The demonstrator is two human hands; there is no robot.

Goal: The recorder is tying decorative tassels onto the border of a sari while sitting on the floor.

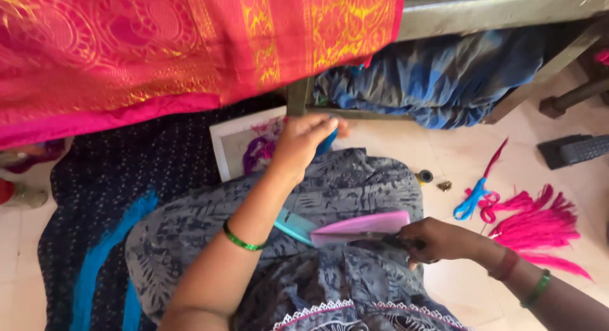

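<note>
Head view, centre of the frame: the right hand [441,239] has its fingers [412,243] closed around the dark handle end of a pink comb [361,226], which lies nearly level over the lap. A teal comb [295,225] sits just beneath and to the left of it, its teeth showing; the pictures do not show whether the two touch. The left hand [301,144] is raised toward the upper centre, fingers pinched shut on a small blue object [328,140] that is mostly hidden, so its kind cannot be told.

Recommended handling: keep the pink comb gripped at the handle so the toothed edge stays free, and hold it flat to avoid snagging the cloth below.

Materials: both combs are rigid smooth plastic, flat and tapered. The lap is covered by soft grey printed fabric [355,178] with a lace-edged hem at the bottom. A green bangle [243,241] circles the left wrist. On the tiled floor [393,140] at right lie blue and pink scissors [477,201] beside a loose bundle of pink threads [539,226]. A pink cloth with gold pattern [190,45] hangs across the upper left.
</note>
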